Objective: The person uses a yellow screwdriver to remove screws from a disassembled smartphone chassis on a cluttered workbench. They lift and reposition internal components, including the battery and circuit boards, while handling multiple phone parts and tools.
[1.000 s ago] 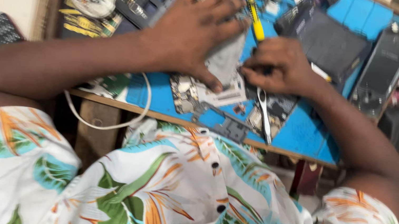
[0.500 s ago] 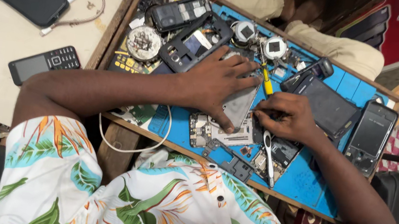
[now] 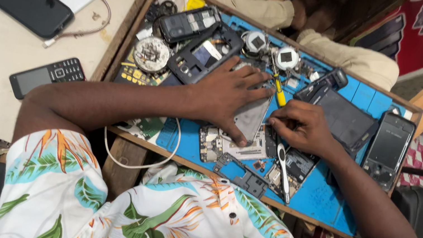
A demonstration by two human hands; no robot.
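From the head camera, the left hand (image 3: 229, 96) lies spread flat on a grey phone panel (image 3: 251, 118), fingers splayed and pressing down, seemingly to pin it against the blue work mat (image 3: 323, 196) so it cannot slide. The panel sits mid-mat, over loose circuit boards (image 3: 229, 147). The right hand (image 3: 303, 129) is curled just beside the panel's right edge, fingertips pinched together on what looks like a yellow-handled screwdriver (image 3: 279, 93), its tip meeting the panel. Tweezers (image 3: 283, 173) rest below that hand; a black phone body (image 3: 388, 148) lies well apart, right.
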